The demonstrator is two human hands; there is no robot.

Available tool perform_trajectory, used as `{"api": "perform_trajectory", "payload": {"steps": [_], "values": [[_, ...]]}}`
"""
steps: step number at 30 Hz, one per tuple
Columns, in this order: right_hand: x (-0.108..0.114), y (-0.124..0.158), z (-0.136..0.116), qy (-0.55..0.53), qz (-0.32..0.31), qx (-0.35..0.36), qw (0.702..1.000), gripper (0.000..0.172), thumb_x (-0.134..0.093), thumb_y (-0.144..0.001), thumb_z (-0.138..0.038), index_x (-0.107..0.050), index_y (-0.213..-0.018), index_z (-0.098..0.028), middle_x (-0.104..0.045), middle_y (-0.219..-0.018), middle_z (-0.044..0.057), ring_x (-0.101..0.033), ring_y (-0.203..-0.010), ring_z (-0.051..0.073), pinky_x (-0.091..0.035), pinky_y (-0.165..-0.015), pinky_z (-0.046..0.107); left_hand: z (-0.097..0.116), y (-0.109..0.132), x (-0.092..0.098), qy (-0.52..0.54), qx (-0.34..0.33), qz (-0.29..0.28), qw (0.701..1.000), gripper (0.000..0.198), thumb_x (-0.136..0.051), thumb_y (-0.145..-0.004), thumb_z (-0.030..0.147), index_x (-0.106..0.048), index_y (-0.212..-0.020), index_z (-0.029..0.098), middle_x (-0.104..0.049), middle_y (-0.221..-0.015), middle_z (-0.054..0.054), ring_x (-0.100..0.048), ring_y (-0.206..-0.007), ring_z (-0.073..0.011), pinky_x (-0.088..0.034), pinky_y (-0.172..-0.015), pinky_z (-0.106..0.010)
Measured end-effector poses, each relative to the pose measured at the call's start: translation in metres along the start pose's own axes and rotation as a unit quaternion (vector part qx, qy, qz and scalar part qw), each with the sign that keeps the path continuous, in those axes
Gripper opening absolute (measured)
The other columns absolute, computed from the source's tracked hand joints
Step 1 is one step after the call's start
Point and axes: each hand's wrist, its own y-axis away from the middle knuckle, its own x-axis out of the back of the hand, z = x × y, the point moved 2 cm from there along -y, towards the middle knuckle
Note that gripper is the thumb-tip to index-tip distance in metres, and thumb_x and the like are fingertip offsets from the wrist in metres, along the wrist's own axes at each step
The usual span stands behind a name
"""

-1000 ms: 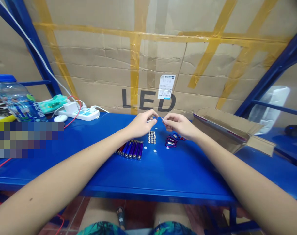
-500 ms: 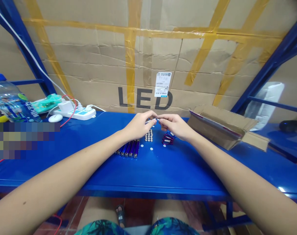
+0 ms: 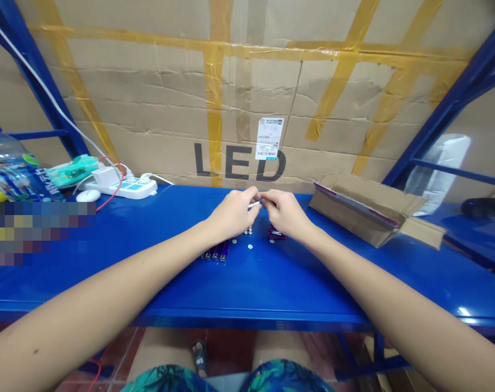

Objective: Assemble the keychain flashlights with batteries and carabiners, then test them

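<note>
Whitish slim straight piece is pinched by the left hand over the blue counter, long axis roughly left-right, right end pointed at right hand, fingertips drawn together there, contents hidden.

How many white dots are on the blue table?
3 show: one dot by the tubes, another in between, one by the clips. Left hand or right hand may hide more.

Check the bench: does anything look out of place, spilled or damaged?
Nothing looks spilled. The open brown carton at the right appears skewed, its end flap jutting out. A few small white discs dot the table near the purple tubes and look stray. The large cardboard behind is creased and taped.
</note>
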Motion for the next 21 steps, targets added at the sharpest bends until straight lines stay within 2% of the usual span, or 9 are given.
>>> {"api": "perform_trajectory", "payload": {"steps": [8,14,18,21], "values": [[0.001,0.001,-0.006,0.057,0.006,0.003,0.998,0.035,-0.042,-0.080,-0.002,-0.074,-0.091,-0.012,-0.066,-0.074,0.010,-0.056,-0.069,0.020,-0.036,-0.065,0.029,0.007,0.003,-0.005,-0.052,0.019,-0.002,0.998,0.016,-0.049,-0.091,0.021,-0.062,-0.100,0.017,-0.072,-0.093,-0.011,-0.068,-0.090,-0.0281,-0.051,-0.080,-0.039],[-0.008,0.001,-0.007,0.096,0.003,-0.036,0.995,0.035,-0.042,-0.081,-0.003,-0.073,-0.095,-0.009,-0.069,-0.086,0.015,-0.060,-0.078,0.024,-0.041,-0.071,0.031,0.006,0.003,-0.006,-0.066,0.050,0.011,0.997,0.018,-0.050,-0.091,0.021,-0.063,-0.104,0.017,-0.072,-0.096,-0.012,-0.068,-0.095,-0.0284,-0.051,-0.083,-0.039],[-0.008,0.001,-0.007,0.077,0.002,-0.041,0.996,0.037,-0.041,-0.082,-0.002,-0.073,-0.100,-0.009,-0.069,-0.088,0.015,-0.062,-0.082,0.024,-0.043,-0.075,0.032,0.003,0.001,-0.001,-0.080,0.059,-0.002,0.995,0.018,-0.051,-0.092,0.024,-0.063,-0.104,0.019,-0.073,-0.096,-0.011,-0.068,-0.094,-0.0297,-0.050,-0.080,-0.040],[-0.001,-0.002,0.001,0.005,-0.006,-0.049,0.999,0.038,-0.041,-0.086,-0.005,-0.072,-0.107,-0.011,-0.070,-0.085,0.011,-0.062,-0.079,0.021,-0.045,-0.074,0.032,-0.003,-0.002,0.003,-0.056,0.055,0.000,0.997,0.015,-0.055,-0.091,0.026,-0.065,-0.102,0.022,-0.074,-0.098,-0.008,-0.068,-0.094,-0.0288,-0.049,-0.079,-0.040]]}}
